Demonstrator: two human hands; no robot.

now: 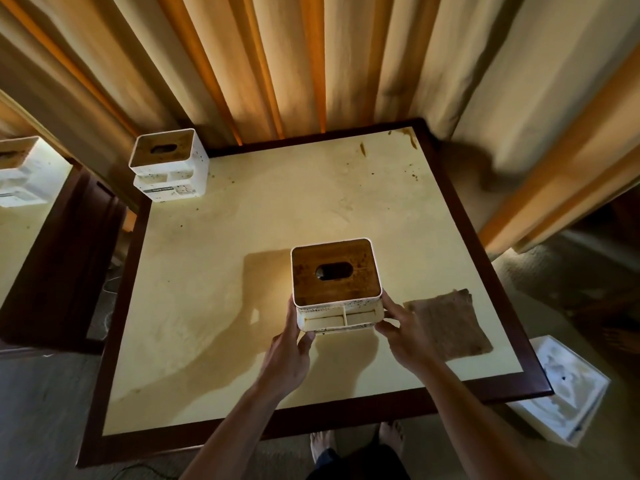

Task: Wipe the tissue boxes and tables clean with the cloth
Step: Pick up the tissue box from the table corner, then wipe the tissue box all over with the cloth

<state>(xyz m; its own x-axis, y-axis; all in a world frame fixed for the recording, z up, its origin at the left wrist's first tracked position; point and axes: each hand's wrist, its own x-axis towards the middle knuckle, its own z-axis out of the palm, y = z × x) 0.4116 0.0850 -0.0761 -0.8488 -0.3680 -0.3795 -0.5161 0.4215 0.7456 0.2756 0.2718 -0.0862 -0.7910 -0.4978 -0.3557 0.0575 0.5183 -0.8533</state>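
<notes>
The near box (pixel 337 284) sits at the middle of the table (pixel 242 306), a little toward six o'clock, and both hands clasp its white base from either side. The left hand (pixel 289 355) wraps the box's nine-o'clock corner, fingers up along the side wall and thumb curled under the front edge; the right hand (pixel 403 336) mirrors it at three o'clock, fingers bent round the corner and thumb on the front. Both forearms reach in from six o'clock, nearly straight, wrists level. Whether the box is lifted or resting I cannot tell; its shadow falls toward nine o'clock. A two-handed hold like this suits steadying or shifting the box, probably to bring its speckled sides and wooden lid within easy reach for wiping. The cloth (pixel 450 323) lies flat on the table just beside the right hand, at three o'clock of the box, touched by neither hand, so wiping seems not yet under way. The far box (pixel 169 166) stands at the table's ten-o'clock corner, well apart, also spotted. Brown stains mark the tabletop near one o'clock.
</notes>
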